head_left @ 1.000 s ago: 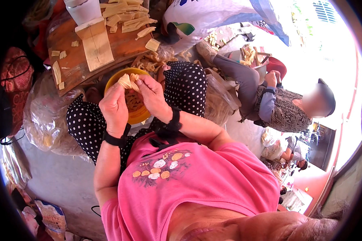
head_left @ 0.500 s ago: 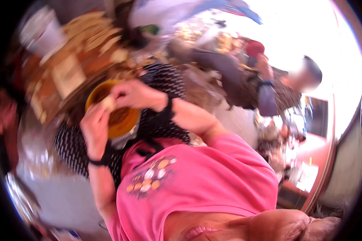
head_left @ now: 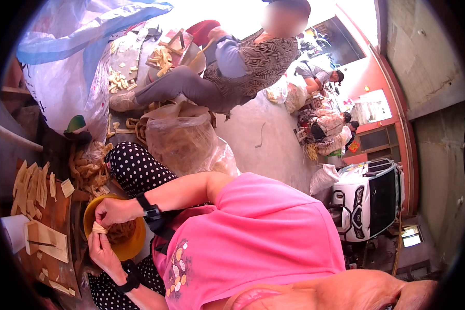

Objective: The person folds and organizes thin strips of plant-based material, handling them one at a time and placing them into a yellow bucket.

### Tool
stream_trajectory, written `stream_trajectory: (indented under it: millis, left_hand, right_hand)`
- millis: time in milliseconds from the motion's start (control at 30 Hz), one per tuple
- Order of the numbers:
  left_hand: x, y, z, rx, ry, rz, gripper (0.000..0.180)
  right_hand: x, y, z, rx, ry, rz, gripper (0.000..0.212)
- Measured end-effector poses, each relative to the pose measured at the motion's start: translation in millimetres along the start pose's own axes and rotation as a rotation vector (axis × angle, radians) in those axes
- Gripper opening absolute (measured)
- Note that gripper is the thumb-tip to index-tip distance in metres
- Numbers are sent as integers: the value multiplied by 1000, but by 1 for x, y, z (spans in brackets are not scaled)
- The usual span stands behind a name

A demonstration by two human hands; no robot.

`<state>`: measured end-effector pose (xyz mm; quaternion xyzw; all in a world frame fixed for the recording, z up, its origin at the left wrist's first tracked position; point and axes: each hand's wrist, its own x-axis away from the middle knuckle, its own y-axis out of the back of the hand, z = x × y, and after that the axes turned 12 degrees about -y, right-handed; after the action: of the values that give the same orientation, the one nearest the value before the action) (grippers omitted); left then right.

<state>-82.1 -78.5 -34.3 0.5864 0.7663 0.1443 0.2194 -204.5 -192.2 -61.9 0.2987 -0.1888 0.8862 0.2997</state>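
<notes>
Presently, toward eight o'clock, the left hand (head_left: 103, 254) and right hand (head_left: 118, 212) pinch a folded yellowish strip (head_left: 99, 228) between their fingertips, over the nine-o'clock side of a yellow bowl (head_left: 133, 247). Beyond it, a wooden board (head_left: 55, 217) bears pale strips (head_left: 32, 187). Farther off, at twelve, sits a co-worker (head_left: 250, 59).

L hand (head_left: 104, 254) can pass R over yellow bowl (head_left: 133, 250); wooden board (head_left: 62, 214) w/ pale strips (head_left: 32, 187) & white tub (head_left: 14, 232) blocks L side. Beyond R hand (head_left: 118, 211), dotted knee (head_left: 137, 164) & clear plastic bag (head_left: 183, 138) are in way; floor (head_left: 248, 138) past bag is open.
</notes>
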Motion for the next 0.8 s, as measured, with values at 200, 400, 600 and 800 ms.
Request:
stream_trajectory:
  millis: [200,400,600,800]
  left_hand:
    - [4,2,5,512,423,-120,12]
    - [0,-6,-6,449,357,-337,8]
    - [20,15,1,606,284,-548,5]
    - [24,29,-17,639,215,-410,16]
  right_hand:
    - [-10,-3,-4,117,42,73,9]
    - [7,3,17,101,44,51,15]
    - [24,30,34,313,238,220,29]
    - [22,26,50,881,743,-14,26]
